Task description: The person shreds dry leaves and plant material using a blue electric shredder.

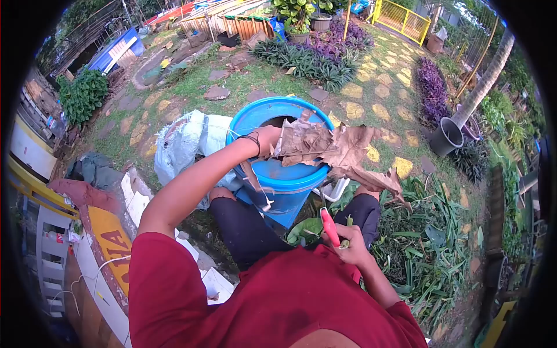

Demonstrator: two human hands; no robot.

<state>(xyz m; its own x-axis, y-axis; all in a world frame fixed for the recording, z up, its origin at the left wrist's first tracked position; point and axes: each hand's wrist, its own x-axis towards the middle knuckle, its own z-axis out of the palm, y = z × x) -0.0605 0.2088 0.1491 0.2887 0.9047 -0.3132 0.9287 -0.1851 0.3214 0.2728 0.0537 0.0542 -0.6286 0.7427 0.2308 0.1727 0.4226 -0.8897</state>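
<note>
My left hand [268,140] reaches over the blue plastic barrel [255,107], its fingers closed on a bunch of large dry brown leaves [316,145]. The leaves lie across the barrel's opening and hang past its right rim. Close to my right thigh, my right hand [353,246] is closed round a red-handled tool [329,226] whose working end is too small to make out. Pieces of green stem [346,242] also show at that hand. Most of the barrel's inside is hidden by the leaves.
A white woven sack [197,130] stands left of the barrel. Cut green leaves [423,243] are heaped on the ground to the right. Stepping stones [351,110] cross the grass ahead. A dark plant pot [447,137] stands by a slanted trunk at right.
</note>
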